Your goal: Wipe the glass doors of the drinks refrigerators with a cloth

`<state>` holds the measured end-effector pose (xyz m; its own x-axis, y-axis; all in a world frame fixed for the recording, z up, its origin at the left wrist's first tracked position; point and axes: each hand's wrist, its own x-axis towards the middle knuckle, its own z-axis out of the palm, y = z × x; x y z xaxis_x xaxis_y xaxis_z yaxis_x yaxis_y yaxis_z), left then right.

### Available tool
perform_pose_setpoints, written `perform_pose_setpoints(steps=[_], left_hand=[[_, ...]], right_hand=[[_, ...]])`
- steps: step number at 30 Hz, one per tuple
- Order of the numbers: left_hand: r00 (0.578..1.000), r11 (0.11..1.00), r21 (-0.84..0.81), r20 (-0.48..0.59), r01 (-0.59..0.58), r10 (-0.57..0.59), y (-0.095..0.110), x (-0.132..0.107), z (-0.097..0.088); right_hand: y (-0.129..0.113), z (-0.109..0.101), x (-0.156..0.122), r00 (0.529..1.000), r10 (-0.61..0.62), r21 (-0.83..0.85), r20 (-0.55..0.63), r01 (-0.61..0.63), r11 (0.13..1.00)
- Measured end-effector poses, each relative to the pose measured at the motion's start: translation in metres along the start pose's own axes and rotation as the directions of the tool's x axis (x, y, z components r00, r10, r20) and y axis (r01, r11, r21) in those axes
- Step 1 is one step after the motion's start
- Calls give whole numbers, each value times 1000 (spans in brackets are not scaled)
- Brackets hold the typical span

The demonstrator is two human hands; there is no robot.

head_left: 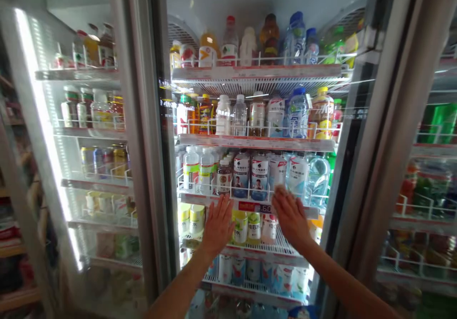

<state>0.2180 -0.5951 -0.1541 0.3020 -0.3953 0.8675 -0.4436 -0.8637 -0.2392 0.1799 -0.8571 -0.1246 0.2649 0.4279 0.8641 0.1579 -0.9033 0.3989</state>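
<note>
I face an open drinks cooler with white wire shelves (257, 143). My left hand (217, 224) is raised with fingers stretched out and flat, in front of yellow-green cans (241, 225) on the fourth shelf. My right hand (290, 214) is also open, fingers spread, reaching toward white-and-blue labelled bottles (259, 176) on the third shelf; its fingertips are near that shelf's front rail (250, 205). Neither hand holds anything.
The cooler's glass door (82, 157) stands to the left, showing more bottles behind it. Another glass door and frame (389, 133) is at the right. Upper shelves hold juice, tea and water bottles (250, 43). Lower shelves carry more bottles (257, 269).
</note>
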Motion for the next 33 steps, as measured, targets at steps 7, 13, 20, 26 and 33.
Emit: perform_pose_setpoints(steps=[7, 13, 20, 26, 33], left_hand=[[999, 999, 22, -22, 31, -30, -41, -4, -4], [996, 998, 34, -69, 55, -53, -75, -5, -9], [987, 995, -16, -124, 97, -98, -105, -11, -8], [985, 993, -8, -126, 120, -120, -123, -23, -9], [989, 996, 59, -137, 66, -58, -139, -31, -15]], right_hand=[[-29, 10, 40, 991, 115, -1, -66, -115, 993], [-60, 22, 57, 984, -175, 58, -30, 176, 983], [-85, 29, 76, 995, -86, -4, -59, 86, 996], [-96, 33, 97, 995, -47, -15, -92, 46, 999], [-131, 42, 126, 954, -291, 64, -71, 295, 953]])
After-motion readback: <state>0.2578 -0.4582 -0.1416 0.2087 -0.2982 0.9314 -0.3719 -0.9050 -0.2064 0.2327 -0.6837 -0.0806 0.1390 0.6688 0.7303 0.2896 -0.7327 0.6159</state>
